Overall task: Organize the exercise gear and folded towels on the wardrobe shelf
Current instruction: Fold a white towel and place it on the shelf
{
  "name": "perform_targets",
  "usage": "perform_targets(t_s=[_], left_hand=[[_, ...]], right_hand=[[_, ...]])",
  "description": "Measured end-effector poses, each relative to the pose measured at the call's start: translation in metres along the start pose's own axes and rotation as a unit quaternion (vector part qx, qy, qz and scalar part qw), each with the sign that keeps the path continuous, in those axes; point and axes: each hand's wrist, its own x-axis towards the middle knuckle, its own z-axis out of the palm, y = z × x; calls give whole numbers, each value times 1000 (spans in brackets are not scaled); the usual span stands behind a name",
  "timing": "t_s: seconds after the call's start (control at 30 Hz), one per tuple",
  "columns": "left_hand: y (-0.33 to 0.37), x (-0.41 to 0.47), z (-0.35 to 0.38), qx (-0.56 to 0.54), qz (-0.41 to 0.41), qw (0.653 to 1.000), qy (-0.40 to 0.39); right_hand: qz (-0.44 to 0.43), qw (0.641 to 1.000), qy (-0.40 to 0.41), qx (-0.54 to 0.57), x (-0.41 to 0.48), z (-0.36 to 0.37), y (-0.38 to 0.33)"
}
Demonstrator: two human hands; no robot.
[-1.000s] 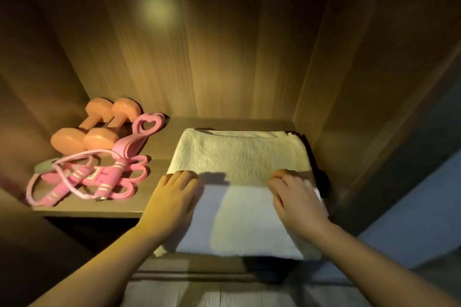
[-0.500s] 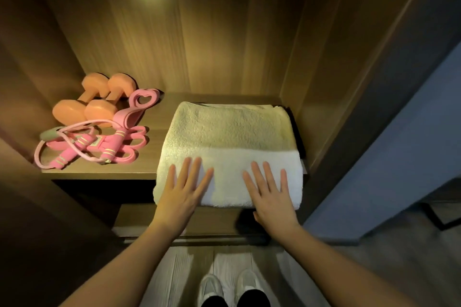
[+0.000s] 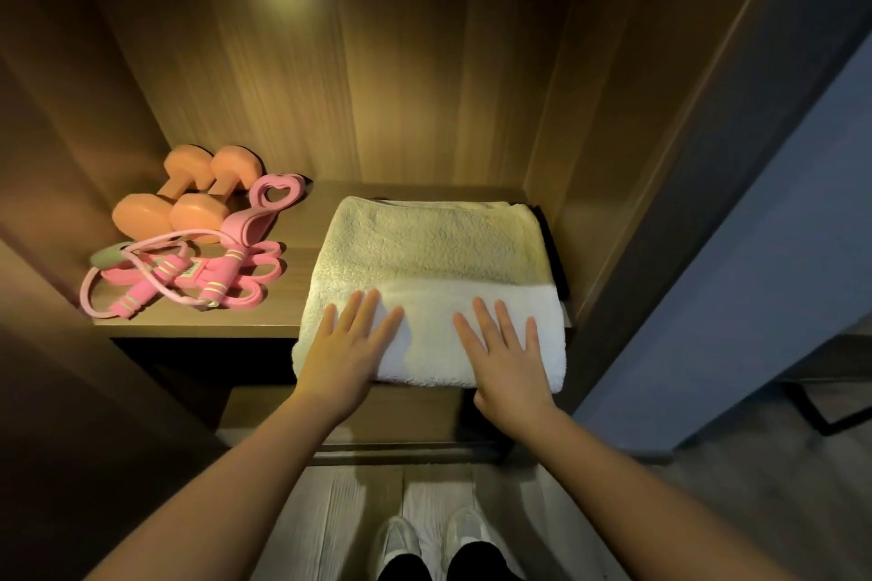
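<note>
A folded towel [image 3: 434,250] fills the right half of the shelf [image 3: 306,215], its front edge overhanging, with only a narrow dark gap to the right side wall [image 3: 580,156]. At centre left, two dumbbells [image 3: 188,198] and a pink tangle of rope and bands [image 3: 188,278] crowd the shelf. A bare strip runs between them and the towel, through to the back wall [image 3: 377,85]. The space above all of it is open.

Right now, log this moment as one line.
towel: on shelf, front edge overhanging | left hand: flat on towel | right hand: flat on towel | dumbbells, pink jump rope: shelf's left side
</note>
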Motion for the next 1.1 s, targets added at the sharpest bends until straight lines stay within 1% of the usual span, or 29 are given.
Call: perform_targets(t_s=[0.07,0.1,0.13,0.17,0.2,0.23,0.27,0.3,0.33,0.37,0.4,0.47,0.5,0.53,0.57,0.6,0.63,0.67,0.7,0.77,0.83,0.87,0.9,1.0,1.03,1.07,1.1], left_hand=[[-8,-14,-5,-53,-11,998,21],[-13,-25,-5,-90,-34,994,51],[-19,-36,-1,-135,-74,983,98],[-23,-47,5,-183,-131,963,150],[-24,-57,11,-232,-203,934,184],[-24,-64,18,-290,-279,894,195],[-21,-68,24,-362,-350,842,192],[-18,-67,29,-443,-409,778,177],[-14,-64,34,-520,-454,707,154],[-11,-59,37,-591,-480,635,129],[-8,-54,39,-657,-486,566,108],[-4,-46,43,-775,-454,430,91],[-1,-44,44,-817,-438,362,93],[2,-42,44,-849,-425,298,100],[5,-41,45,-871,-414,242,107],[8,-40,46,-885,-404,202,113],[9,-38,48,-893,-396,179,116],[11,-37,49,-896,-393,169,116],[11,-35,50,-894,-398,170,113],[8,-35,52,-883,-413,197,107],[4,-37,53,-871,-415,241,107],[2,-38,51,-859,-420,271,113],[0,-39,50,-839,-426,314,125],[-3,-44,39,-738,-458,468,163],[-5,-47,35,-711,-454,508,173],[-7,-51,30,-702,-433,536,179],[-9,-56,26,-707,-393,558,183]], right_hand=[[9,998,25,63,-12,-1,5],[29,992,53,113,-20,0,10],[63,980,89,165,-28,3,16],[109,963,126,212,-36,7,23],[163,940,156,257,-42,12,28],[222,907,176,312,-45,18,32],[280,863,183,379,-46,24,34],[333,809,176,452,-44,28,34],[378,745,158,527,-42,31,34],[413,668,131,605,-40,34,33],[437,578,100,682,-38,36,32],[443,393,62,804,-34,41,31],[432,314,53,844,-33,43,31],[415,250,48,874,-33,44,29],[395,207,44,894,-32,44,26],[378,185,41,906,-31,44,22],[370,180,41,910,-31,45,17],[370,179,43,911,-29,46,14],[373,180,48,909,-28,46,11],[385,185,65,902,-25,46,10],[389,199,83,896,-27,47,10],[388,210,94,892,-29,47,10],[385,223,111,889,-32,47,10],[373,281,185,865,-40,42,10],[364,310,203,854,-43,38,11],[352,349,214,842,-47,33,12],[336,393,220,827,-52,27,13]])
